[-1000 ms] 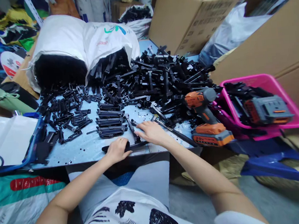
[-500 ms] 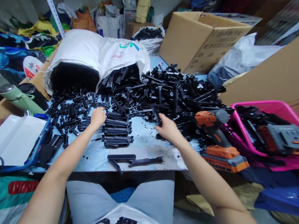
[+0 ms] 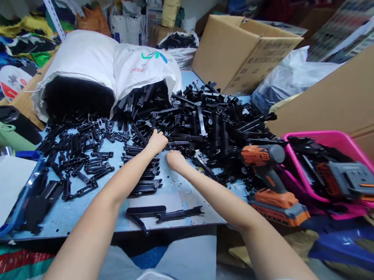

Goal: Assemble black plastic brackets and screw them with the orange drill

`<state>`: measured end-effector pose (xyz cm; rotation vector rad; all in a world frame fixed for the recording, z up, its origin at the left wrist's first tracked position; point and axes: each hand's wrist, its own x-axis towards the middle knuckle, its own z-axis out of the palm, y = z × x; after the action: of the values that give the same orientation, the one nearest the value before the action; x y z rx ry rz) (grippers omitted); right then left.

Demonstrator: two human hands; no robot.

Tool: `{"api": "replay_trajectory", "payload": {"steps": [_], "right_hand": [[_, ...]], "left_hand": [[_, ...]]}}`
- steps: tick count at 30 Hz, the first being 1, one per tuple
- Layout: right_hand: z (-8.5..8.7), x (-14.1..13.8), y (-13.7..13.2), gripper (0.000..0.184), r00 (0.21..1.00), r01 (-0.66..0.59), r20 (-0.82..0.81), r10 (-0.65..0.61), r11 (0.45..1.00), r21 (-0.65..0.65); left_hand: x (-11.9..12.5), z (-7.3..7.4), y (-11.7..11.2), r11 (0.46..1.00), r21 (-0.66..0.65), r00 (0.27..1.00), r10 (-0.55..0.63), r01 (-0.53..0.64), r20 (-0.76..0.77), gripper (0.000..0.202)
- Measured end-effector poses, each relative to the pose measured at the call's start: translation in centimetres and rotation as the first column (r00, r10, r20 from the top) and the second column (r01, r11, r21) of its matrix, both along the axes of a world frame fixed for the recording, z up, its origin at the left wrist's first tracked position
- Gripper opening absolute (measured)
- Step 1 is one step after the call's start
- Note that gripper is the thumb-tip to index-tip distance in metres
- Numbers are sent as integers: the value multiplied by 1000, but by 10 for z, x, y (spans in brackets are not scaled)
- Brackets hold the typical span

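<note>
My left hand [image 3: 158, 141] is closed at the near edge of the heap of black plastic parts [image 3: 201, 120], just past the far end of a row of stacked black arms [image 3: 145, 186]. Close by, to the right and a little nearer me, my right hand [image 3: 176, 160] is also closed, low over the table. Whatever the fingers of either hand hold is hidden. Near the table's front edge lies a black hinged arm [image 3: 164, 213], its pieces spread at angles. Small black links [image 3: 85, 159] lie scattered on the left.
White sacks [image 3: 81, 57] spill black parts at the back. An orange cordless drill [image 3: 267, 171] stands right, beside a pink basket [image 3: 343, 137]. A cardboard box [image 3: 231, 55] is behind the heap. On the left are a blue tray [image 3: 29, 201] and a green bottle [image 3: 2, 132].
My left hand has moved right, along the far end of the stacked row. My right hand has left the heap's edge and come left, close to the left hand. The view has shifted slightly.
</note>
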<state>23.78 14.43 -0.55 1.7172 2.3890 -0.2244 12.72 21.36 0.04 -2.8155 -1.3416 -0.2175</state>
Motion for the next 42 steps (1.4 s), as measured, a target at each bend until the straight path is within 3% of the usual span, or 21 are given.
{"api": "replay_trajectory", "payload": {"steps": [3, 5, 7, 10, 13, 18, 21, 24, 29, 35, 42], "right_hand": [[-26, -10, 18, 53, 997, 51, -62, -41, 984, 173], [-30, -11, 40, 52, 994, 37, -112, -15, 979, 199], [-28, -11, 59, 49, 990, 18, -143, 4, 988, 155], [-26, -7, 61, 44, 987, 20, -162, 1, 992, 126], [-32, 8, 28, 41, 984, -36, -166, 61, 988, 151], [-42, 46, -39, 40, 961, -230, -101, 259, 945, 233], [-39, 69, -65, 36, 952, -275, -64, 299, 929, 250], [-36, 94, -86, 33, 966, -213, -90, 241, 946, 244], [-33, 126, -118, 34, 956, 89, -292, 13, 939, 333], [-30, 117, -127, 39, 961, 57, -275, 31, 951, 304], [-21, 104, -100, 35, 988, 66, -147, -43, 985, 158]], "left_hand": [[-8, 15, 13, 970, 87, 967, 216, -229, 135, 28], [-10, 25, 16, 926, 81, 911, 343, -369, 228, 29], [-10, 33, 11, 912, 42, 884, 384, -409, 267, 30], [-14, 37, -9, 933, 5, 904, 348, -361, 250, 29], [-23, 34, -39, 957, -1, 938, 286, -292, 196, 27], [-17, 12, -89, 974, -223, 999, 44, -49, -28, 22], [-1, -3, -110, 954, -300, 998, -16, -3, -62, 20], [15, -12, -123, 951, -309, 999, 1, -15, -46, 22], [38, -17, -136, 945, -326, 1000, -15, 19, 15, 30], [62, -25, -151, 933, -338, 993, -108, 121, 57, 28], [73, -25, -176, 951, -303, 997, -40, 60, 73, 34]]}}
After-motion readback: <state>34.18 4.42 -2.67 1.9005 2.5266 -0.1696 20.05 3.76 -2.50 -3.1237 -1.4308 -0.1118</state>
